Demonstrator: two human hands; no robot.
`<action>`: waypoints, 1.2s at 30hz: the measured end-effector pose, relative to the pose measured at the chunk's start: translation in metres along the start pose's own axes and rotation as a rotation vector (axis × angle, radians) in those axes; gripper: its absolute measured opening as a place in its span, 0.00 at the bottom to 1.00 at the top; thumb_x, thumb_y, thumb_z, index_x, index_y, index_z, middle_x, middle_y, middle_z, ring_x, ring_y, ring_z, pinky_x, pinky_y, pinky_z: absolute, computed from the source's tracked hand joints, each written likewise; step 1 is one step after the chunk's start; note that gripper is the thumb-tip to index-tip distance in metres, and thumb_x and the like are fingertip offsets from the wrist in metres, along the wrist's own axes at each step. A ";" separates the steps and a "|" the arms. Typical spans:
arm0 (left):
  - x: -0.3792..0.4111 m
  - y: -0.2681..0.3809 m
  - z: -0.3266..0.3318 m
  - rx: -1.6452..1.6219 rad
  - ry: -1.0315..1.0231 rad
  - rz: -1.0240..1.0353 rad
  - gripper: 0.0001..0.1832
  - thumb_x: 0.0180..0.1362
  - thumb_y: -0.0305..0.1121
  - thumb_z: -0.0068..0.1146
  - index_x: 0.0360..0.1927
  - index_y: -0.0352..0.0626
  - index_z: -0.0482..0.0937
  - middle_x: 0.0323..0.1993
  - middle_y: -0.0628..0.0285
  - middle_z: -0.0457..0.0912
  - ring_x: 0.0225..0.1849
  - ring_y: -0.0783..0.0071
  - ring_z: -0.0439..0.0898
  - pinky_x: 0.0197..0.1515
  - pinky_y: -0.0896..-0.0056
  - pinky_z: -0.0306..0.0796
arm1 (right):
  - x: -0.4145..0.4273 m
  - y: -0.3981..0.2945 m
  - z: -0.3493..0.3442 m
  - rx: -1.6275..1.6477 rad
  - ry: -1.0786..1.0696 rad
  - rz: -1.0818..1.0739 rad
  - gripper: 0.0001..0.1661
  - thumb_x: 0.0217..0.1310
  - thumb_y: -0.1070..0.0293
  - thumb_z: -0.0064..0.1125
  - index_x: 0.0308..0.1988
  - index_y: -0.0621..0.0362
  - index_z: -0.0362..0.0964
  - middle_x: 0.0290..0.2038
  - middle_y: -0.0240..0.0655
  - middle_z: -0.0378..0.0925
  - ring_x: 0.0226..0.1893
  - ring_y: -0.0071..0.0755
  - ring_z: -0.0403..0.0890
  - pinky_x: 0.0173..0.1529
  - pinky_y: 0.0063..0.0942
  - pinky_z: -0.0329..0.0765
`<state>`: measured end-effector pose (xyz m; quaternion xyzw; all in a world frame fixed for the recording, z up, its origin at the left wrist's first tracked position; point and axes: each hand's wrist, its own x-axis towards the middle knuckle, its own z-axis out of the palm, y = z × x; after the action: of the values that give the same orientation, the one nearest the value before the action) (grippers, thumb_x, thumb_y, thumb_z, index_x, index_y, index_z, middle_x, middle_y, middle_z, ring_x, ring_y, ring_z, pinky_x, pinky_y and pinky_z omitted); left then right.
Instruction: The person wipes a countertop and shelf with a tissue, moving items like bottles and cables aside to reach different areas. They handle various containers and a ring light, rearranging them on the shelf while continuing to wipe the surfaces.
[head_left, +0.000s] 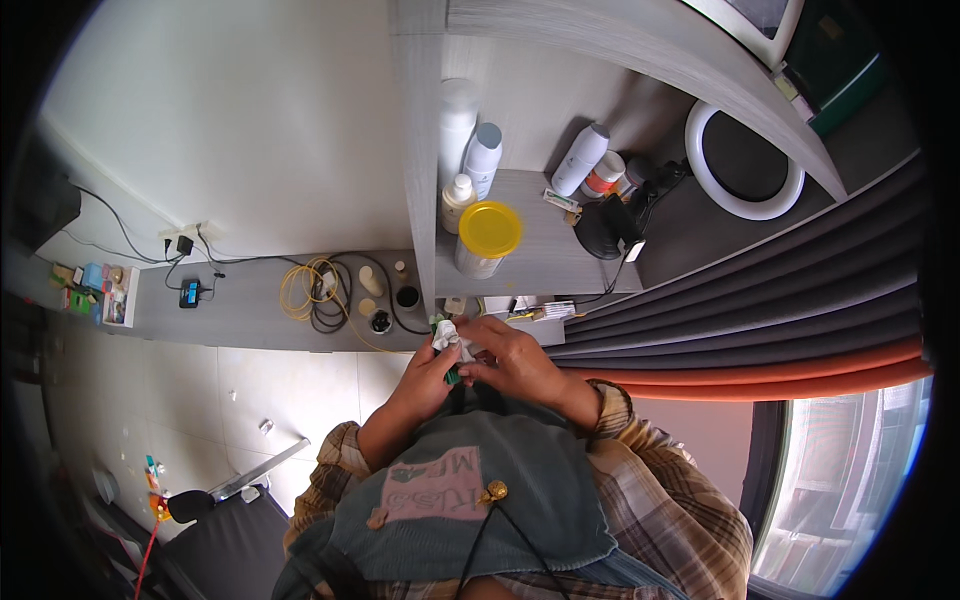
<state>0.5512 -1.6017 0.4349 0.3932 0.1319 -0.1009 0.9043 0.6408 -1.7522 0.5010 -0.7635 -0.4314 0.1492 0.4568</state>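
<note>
My left hand (424, 379) grips a small green object (451, 374), mostly covered by fingers, so its kind is unclear. A crumpled white tissue or cloth (445, 334) lies against it. My right hand (516, 360) pinches the white material from the other side, its fingers meeting the left hand's in front of my chest. Both hands are held near the edge of a grey shelf unit. Just beyond them, on a shelf, stands a canister with a yellow lid (490, 229).
White spray bottles (580, 160) and a ring light (742, 161) occupy the shelf. Coiled yellow cable (304, 289) and small jars (380, 321) rest on the long grey ledge (247, 300). Dark curtains (750, 300) hang at right; a black chair (225, 551) is at lower left.
</note>
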 end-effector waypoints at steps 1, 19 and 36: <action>0.000 0.004 0.008 0.012 0.009 0.000 0.17 0.69 0.32 0.37 0.59 0.40 0.63 0.48 0.58 0.74 0.42 0.67 0.76 0.40 0.66 0.72 | -0.002 0.005 0.001 -0.050 0.014 -0.057 0.20 0.51 0.74 0.63 0.46 0.58 0.72 0.43 0.41 0.75 0.36 0.47 0.79 0.37 0.32 0.77; -0.029 0.011 0.001 0.029 0.182 -0.010 0.18 0.68 0.33 0.39 0.59 0.42 0.66 0.38 0.61 0.75 0.26 0.82 0.67 0.26 0.81 0.61 | 0.142 0.150 -0.111 -1.076 0.450 0.279 0.09 0.52 0.74 0.54 0.37 0.58 0.72 0.35 0.45 0.76 0.33 0.48 0.82 0.36 0.39 0.80; -0.039 0.003 -0.004 -0.044 0.222 -0.075 0.17 0.68 0.34 0.40 0.58 0.42 0.68 0.38 0.62 0.77 0.28 0.80 0.69 0.30 0.80 0.63 | 0.173 0.163 -0.107 -1.059 0.390 0.192 0.05 0.52 0.73 0.52 0.31 0.57 0.74 0.36 0.42 0.77 0.31 0.50 0.82 0.33 0.38 0.80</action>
<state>0.5146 -1.5942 0.4468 0.3769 0.2479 -0.0877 0.8881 0.8938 -1.7100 0.4525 -0.9375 -0.2835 -0.1903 0.0674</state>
